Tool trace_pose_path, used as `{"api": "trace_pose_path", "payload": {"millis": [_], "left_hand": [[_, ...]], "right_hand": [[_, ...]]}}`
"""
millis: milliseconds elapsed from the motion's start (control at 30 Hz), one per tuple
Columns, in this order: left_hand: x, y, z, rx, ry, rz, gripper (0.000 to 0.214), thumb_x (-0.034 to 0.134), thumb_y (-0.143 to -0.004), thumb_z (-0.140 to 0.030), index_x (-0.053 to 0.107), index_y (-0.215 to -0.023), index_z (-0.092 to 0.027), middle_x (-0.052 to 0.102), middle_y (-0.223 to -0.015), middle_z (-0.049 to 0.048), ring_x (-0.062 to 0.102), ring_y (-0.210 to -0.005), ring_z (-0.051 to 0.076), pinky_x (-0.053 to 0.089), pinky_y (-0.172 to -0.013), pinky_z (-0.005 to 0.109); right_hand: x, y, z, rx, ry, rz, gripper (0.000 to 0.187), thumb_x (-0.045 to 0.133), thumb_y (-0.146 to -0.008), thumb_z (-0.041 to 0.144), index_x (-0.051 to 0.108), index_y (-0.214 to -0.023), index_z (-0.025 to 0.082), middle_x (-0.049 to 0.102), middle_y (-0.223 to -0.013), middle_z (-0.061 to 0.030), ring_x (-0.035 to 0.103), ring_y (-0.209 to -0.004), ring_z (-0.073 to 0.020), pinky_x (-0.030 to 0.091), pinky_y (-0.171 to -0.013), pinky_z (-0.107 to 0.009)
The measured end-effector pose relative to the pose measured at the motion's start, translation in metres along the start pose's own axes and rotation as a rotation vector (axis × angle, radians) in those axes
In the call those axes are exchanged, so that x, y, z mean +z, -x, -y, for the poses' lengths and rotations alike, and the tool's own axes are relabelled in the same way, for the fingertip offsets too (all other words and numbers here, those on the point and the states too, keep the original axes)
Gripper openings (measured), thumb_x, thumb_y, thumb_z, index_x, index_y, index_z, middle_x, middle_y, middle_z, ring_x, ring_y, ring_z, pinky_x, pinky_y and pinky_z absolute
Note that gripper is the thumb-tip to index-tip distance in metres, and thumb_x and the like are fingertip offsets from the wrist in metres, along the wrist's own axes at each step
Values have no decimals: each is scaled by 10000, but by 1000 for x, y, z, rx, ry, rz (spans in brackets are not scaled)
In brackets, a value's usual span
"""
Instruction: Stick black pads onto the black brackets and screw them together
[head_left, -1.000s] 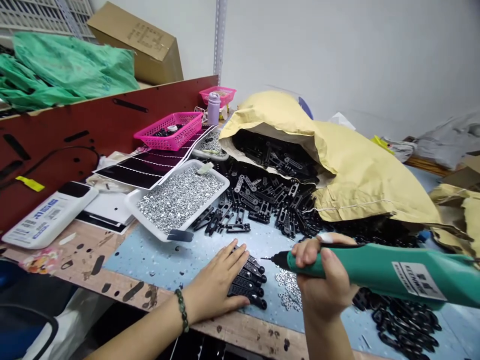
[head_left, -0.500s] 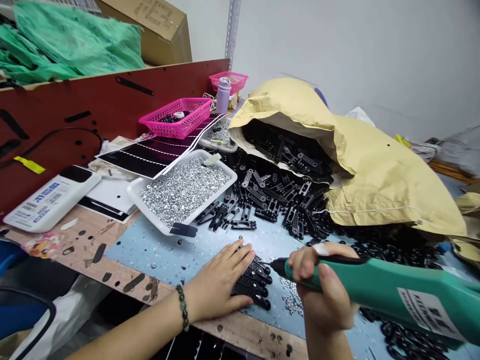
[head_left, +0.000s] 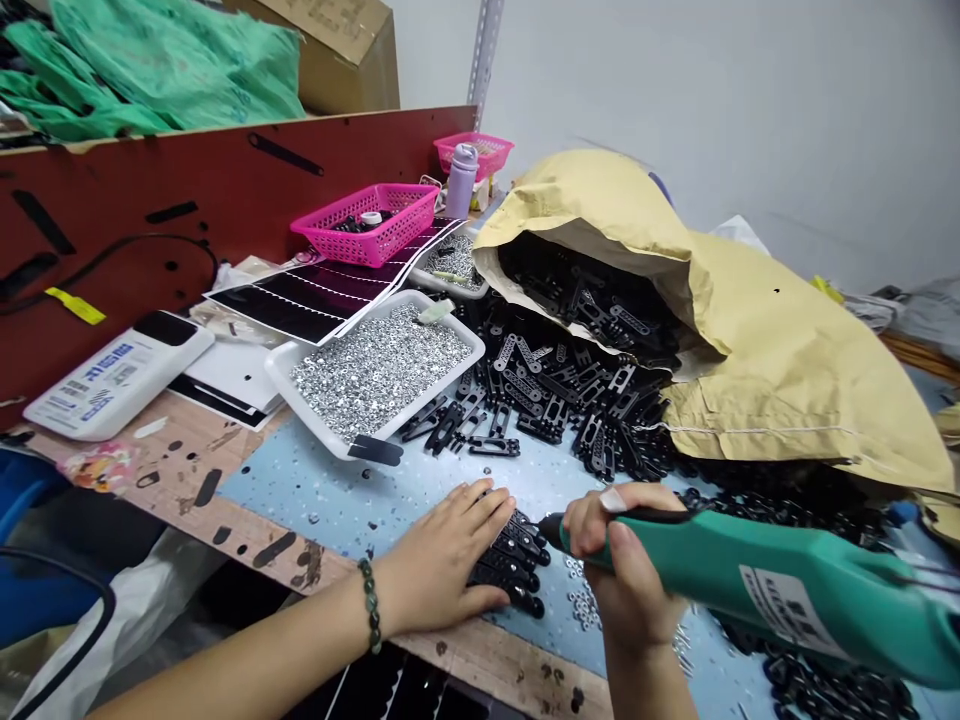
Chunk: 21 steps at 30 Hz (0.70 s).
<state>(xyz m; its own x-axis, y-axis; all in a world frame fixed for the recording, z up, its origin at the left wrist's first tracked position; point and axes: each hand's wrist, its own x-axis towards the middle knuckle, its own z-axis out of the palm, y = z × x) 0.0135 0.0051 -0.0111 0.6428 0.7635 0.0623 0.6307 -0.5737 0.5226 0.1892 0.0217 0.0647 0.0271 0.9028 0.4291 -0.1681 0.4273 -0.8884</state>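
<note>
The right hand (head_left: 628, 572), closed round 1 green power driver (head_left: 720, 557), has moved the tool's nose (head_left: 554, 531) nearer the black parts (head_left: 517, 558), which lie on the blue mat (head_left: 334, 505) partly beneath the flat, open left hand (head_left: 439, 565), apparently within working reach.

Plain pale grey wall (head_left: 675, 90) across the back, going a bit darker toward the upper right, with a perforated metal post (head_left: 486, 55) in front of it. A dark red board (head_left: 247, 190) runs along the left, covered in black patches. The bench (head_left: 225, 450) is wood-look and pretty beat up, topped with a blue speckled sheet (head_left: 292, 480) catching some soft glare.
</note>
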Motion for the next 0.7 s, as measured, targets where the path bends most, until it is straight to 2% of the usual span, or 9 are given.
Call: {"api": "trace_pose_path", "payload": {"millis": [133, 333, 533, 700], "left_hand": [[0, 0, -1, -8, 2, -12, 818, 512, -853, -583, 146, -1482, -210, 263, -1523, 84, 168, -1409, 307, 221, -1139, 468], [2, 0, -1, -12, 16, -8, 802, 462, -869, -611, 127, -1484, -219, 263, -1523, 87, 182, -1406, 306, 217, -1138, 468], [1, 0, -1, -19, 13, -6, 795, 449, -871, -617, 138, -1483, -216, 266, -1522, 85, 178, -1408, 303, 214, -1140, 462], [1, -1, -1, -13, 12, 6, 809, 454, -864, -627, 150, -1481, -200, 269, -1519, 94, 182, -1405, 308, 209, -1142, 457]], "right_hand": [[0, -2, -5, 61, 9, 70, 95, 562, -869, 251, 494, -927, 220, 489, -558, 78, 468, -464, -98, 383, -486, -245], [-2, 5, 11, -28, 18, 34, 107, 554, -869, 268, 526, -953, 207, 504, -571, 72, 482, -465, -94, 441, -554, -294], [-2, 13, 11, 25, 87, 63, 115, 565, -861, 295, 528, -930, 210, 496, -555, 63, 480, -468, -109, 416, -511, -278], [0, 13, 17, -35, 103, 29, 94, 551, -862, 277, 541, -925, 208, 505, -559, 58, 487, -460, -110, 440, -540, -309]]}}
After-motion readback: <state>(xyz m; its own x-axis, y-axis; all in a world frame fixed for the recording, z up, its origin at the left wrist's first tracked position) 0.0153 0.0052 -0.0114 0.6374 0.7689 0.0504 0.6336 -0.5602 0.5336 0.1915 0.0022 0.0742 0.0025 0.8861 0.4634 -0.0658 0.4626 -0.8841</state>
